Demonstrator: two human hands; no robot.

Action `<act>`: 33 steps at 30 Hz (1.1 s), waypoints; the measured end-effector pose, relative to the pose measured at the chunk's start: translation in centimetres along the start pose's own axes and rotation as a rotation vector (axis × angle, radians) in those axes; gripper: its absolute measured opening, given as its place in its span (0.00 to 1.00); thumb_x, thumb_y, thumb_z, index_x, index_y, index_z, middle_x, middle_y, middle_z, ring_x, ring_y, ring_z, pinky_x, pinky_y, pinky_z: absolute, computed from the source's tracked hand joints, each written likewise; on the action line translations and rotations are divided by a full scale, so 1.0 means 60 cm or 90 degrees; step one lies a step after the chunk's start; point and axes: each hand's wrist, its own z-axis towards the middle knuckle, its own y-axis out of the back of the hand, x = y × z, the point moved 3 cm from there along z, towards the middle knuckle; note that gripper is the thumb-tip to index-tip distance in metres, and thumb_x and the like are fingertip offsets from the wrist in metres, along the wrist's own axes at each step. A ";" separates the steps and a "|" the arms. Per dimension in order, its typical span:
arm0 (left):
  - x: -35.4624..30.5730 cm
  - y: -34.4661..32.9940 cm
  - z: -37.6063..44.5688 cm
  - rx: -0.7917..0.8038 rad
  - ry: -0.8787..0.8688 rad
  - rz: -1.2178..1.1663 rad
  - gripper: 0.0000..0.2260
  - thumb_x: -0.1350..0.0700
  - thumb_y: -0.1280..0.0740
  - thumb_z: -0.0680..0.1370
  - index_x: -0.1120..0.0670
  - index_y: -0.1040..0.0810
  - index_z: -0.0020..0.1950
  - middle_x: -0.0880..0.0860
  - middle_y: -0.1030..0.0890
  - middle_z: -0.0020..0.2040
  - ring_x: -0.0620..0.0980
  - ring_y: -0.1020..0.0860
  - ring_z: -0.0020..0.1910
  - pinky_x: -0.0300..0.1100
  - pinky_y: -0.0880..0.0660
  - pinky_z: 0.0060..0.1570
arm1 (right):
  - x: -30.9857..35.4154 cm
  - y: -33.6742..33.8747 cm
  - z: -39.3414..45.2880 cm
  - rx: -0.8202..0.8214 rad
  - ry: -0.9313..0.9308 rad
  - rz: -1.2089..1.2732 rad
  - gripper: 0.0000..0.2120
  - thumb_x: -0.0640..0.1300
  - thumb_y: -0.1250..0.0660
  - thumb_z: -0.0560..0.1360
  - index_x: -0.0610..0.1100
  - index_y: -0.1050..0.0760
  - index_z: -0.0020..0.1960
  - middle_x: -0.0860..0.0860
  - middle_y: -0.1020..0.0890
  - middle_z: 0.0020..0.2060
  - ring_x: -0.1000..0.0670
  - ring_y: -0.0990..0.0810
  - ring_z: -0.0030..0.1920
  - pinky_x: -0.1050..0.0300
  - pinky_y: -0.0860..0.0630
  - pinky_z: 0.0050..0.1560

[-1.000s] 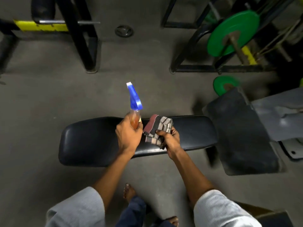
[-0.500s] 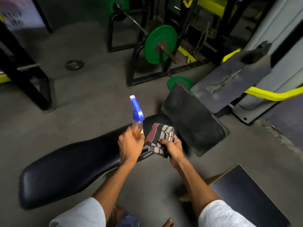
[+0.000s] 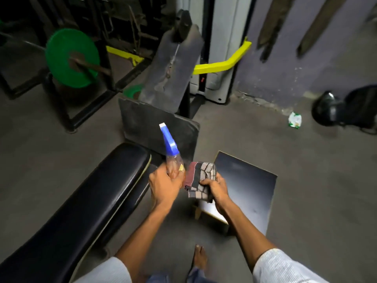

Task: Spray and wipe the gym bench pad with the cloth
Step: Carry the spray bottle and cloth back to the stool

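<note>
The long black gym bench pad [image 3: 87, 203] runs diagonally from the lower left to the middle of the view. My left hand [image 3: 164, 185] grips a clear spray bottle [image 3: 170, 154] with a blue trigger head, held upright just off the pad's right end. My right hand [image 3: 217, 189] holds a bunched checked cloth [image 3: 201, 176] with a maroon band, right beside the bottle. Both hands are in the air, to the right of the pad and above the floor.
A low black stool [image 3: 246, 186] stands under my right hand. A dusty inclined bench [image 3: 163, 99] rises behind the bottle. Green weight plates [image 3: 71, 58] hang on a black rack at left. A yellow bar [image 3: 222, 64], a black helmet [image 3: 326, 111] and my bare foot [image 3: 201, 257] are in view.
The view has swung to the right, so the bench pad now lies to my left. Both hands keep the same grip on the bottle and the cloth, now off the pad's end.
</note>
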 end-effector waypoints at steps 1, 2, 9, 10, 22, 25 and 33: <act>-0.009 -0.027 -0.008 0.021 -0.010 0.002 0.11 0.52 0.20 0.71 0.55 0.19 0.41 0.56 0.15 0.38 0.64 0.17 0.42 0.53 0.21 0.43 | -0.010 0.034 0.002 -0.022 -0.008 0.010 0.19 0.26 0.32 0.75 0.46 0.20 0.58 0.43 0.11 0.53 0.44 0.12 0.49 0.52 0.14 0.44; -0.016 -0.053 -0.016 0.043 -0.016 0.001 0.11 0.52 0.20 0.71 0.56 0.17 0.43 0.57 0.14 0.39 0.64 0.17 0.43 0.53 0.20 0.43 | -0.022 0.068 0.006 -0.045 -0.021 0.019 0.19 0.26 0.32 0.75 0.46 0.20 0.58 0.43 0.11 0.53 0.43 0.12 0.48 0.51 0.13 0.44; -0.003 -0.210 -0.061 0.188 -0.023 0.017 0.09 0.53 0.21 0.73 0.57 0.17 0.44 0.58 0.14 0.39 0.64 0.18 0.42 0.51 0.22 0.43 | -0.129 0.228 0.035 -0.186 -0.103 0.054 0.14 0.32 0.32 0.79 0.44 0.21 0.62 0.42 0.12 0.54 0.40 0.12 0.52 0.45 0.14 0.55; 0.004 -0.229 -0.065 0.199 -0.019 0.025 0.09 0.54 0.21 0.72 0.57 0.18 0.43 0.59 0.15 0.39 0.65 0.18 0.41 0.52 0.22 0.43 | -0.144 0.240 0.042 -0.193 -0.112 0.060 0.12 0.34 0.31 0.80 0.44 0.20 0.62 0.43 0.11 0.53 0.41 0.12 0.52 0.47 0.15 0.55; 0.094 -0.352 -0.075 0.221 -0.071 0.085 0.06 0.60 0.22 0.74 0.57 0.18 0.46 0.58 0.16 0.40 0.63 0.19 0.40 0.55 0.20 0.43 | -0.198 0.282 0.133 -0.193 -0.116 -0.185 0.14 0.41 0.30 0.82 0.44 0.21 0.67 0.43 0.14 0.63 0.40 0.15 0.61 0.48 0.20 0.65; 0.109 -0.355 -0.079 0.239 -0.084 0.098 0.08 0.60 0.21 0.74 0.56 0.17 0.50 0.58 0.16 0.42 0.64 0.19 0.42 0.54 0.19 0.45 | -0.190 0.304 0.118 -0.262 -0.037 -0.435 0.22 0.44 0.30 0.80 0.46 0.24 0.73 0.41 0.16 0.64 0.37 0.18 0.65 0.44 0.22 0.66; 0.119 -0.358 -0.085 0.183 -0.059 0.079 0.09 0.61 0.22 0.76 0.61 0.18 0.53 0.58 0.18 0.43 0.61 0.19 0.42 0.47 0.23 0.44 | -0.167 0.299 0.086 -0.274 -0.002 -0.495 0.19 0.42 0.32 0.80 0.44 0.24 0.71 0.41 0.21 0.65 0.37 0.20 0.66 0.43 0.23 0.66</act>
